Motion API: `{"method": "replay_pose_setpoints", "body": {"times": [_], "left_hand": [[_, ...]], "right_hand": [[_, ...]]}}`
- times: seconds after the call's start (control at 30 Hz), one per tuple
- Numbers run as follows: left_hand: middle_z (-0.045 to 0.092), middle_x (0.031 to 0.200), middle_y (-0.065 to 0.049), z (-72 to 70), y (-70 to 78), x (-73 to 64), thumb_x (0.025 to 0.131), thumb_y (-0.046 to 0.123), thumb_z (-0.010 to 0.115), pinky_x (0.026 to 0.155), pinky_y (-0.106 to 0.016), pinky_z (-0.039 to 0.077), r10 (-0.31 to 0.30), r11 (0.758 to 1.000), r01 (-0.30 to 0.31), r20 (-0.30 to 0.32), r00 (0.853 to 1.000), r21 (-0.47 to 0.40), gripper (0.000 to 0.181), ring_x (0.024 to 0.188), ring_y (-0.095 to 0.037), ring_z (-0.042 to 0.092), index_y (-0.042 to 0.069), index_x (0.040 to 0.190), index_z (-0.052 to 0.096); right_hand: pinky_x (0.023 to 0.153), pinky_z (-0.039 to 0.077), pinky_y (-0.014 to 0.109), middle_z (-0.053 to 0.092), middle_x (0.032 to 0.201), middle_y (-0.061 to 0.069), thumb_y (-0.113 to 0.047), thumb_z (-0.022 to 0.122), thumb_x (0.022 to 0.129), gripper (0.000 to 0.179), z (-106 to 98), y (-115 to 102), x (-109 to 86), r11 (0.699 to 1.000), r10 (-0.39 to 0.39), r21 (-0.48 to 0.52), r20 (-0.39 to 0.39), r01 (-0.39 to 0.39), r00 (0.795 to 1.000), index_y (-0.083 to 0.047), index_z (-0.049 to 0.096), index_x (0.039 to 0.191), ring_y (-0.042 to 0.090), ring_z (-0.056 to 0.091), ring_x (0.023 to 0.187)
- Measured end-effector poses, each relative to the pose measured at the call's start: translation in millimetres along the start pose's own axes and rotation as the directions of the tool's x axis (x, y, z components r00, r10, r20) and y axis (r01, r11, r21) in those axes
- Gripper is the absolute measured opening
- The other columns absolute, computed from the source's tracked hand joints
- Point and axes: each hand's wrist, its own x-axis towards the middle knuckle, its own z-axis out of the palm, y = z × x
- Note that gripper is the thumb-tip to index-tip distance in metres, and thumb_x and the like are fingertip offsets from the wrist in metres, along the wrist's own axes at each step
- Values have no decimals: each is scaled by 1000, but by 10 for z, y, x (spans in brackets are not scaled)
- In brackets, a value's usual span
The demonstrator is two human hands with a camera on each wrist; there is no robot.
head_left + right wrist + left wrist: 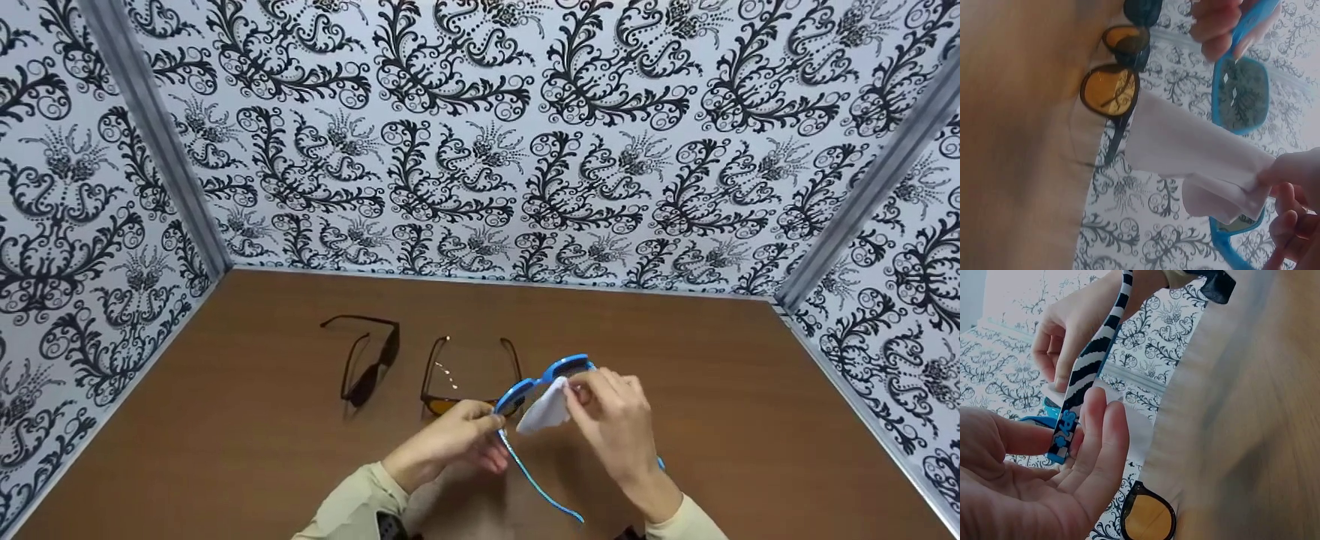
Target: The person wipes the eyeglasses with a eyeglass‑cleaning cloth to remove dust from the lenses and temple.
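Blue-framed sunglasses (pixel 517 391) are held above the table between both hands. My left hand (pixel 452 439) pinches them at the hinge end, thumb and fingers on the frame. In the left wrist view, the zebra-striped temple (pixel 1088 365) rises from that pinch. My right hand (pixel 619 420) pinches a white cloth (pixel 546 409) close to one lens. The cloth hangs down loosely in front of the frame, and in the right wrist view it covers part of the blue sunglasses. Whether it touches the lens I cannot tell.
Amber-lensed glasses (pixel 441 406) lie on the wooden table (pixel 262 420) just beyond my left hand, partly hidden by it. Dark sunglasses (pixel 367 382) with spread temples lie to their left. Patterned walls (pixel 480 150) enclose the table at the back and sides.
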Motion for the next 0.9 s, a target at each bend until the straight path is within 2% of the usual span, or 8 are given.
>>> {"method": "replay_pose_setpoints", "body": {"times": [0.17, 0.27, 0.43, 0.6, 0.77, 0.9], "left_hand": [[60, 67, -9, -66, -3, 1, 98, 5, 44, 59, -29, 56, 2, 1000, -3, -38, 999, -11, 11, 55, -13, 62, -3, 93, 51], [59, 68, -9, -115, -7, -12, 99, 5, 43, 59, -29, 56, 3, 1000, -2, -61, 998, 5, 11, 56, -13, 62, -2, 94, 51], [59, 70, -10, -185, -15, -39, 100, 5, 41, 59, -29, 56, 7, 1000, -4, -86, 996, 31, 13, 56, -13, 62, -2, 96, 51], [58, 70, -11, -251, 3, -60, 100, 4, 41, 59, -30, 56, 31, 998, -26, -94, 995, 56, 14, 56, -13, 61, -3, 94, 52], [58, 73, -11, -312, 35, -66, 99, 2, 40, 59, -29, 56, 32, 998, -27, -88, 996, 59, 15, 58, -14, 62, -9, 99, 51], [59, 83, -12, -339, 56, -73, 99, 1, 39, 60, -31, 56, 25, 998, -20, -91, 996, 55, 17, 60, -15, 63, -13, 105, 47]], "right_hand": [[61, 36, 22, 55, 76, -7, 5, 81, 68, 25, -52, -79, 5, 998, 37, 42, 38, -38, 999, -11, 68, 83, 5, 49, 63], [60, 41, 18, 57, 81, -5, 5, 81, 68, 25, -117, -84, 44, 996, 56, 61, 33, -58, 998, -11, 69, 83, 7, 53, 66], [65, 46, 14, 59, 87, 2, 9, 80, 67, 26, -262, 17, 130, 991, 90, 104, -22, -88, 996, -8, 70, 83, 14, 58, 72], [69, 48, 12, 62, 92, 8, 14, 79, 67, 27, -463, 182, 208, 981, 154, 130, -50, -147, 987, -3, 71, 86, 14, 61, 76], [68, 48, 13, 67, 89, 7, 14, 78, 68, 26, -663, 338, 249, 982, 182, 58, -65, -179, 981, -1, 71, 89, 15, 63, 73], [67, 45, 13, 69, 83, 4, 11, 77, 70, 23, -754, 421, 213, 980, 195, -37, -59, -197, 979, -3, 71, 88, 20, 64, 70]]}}
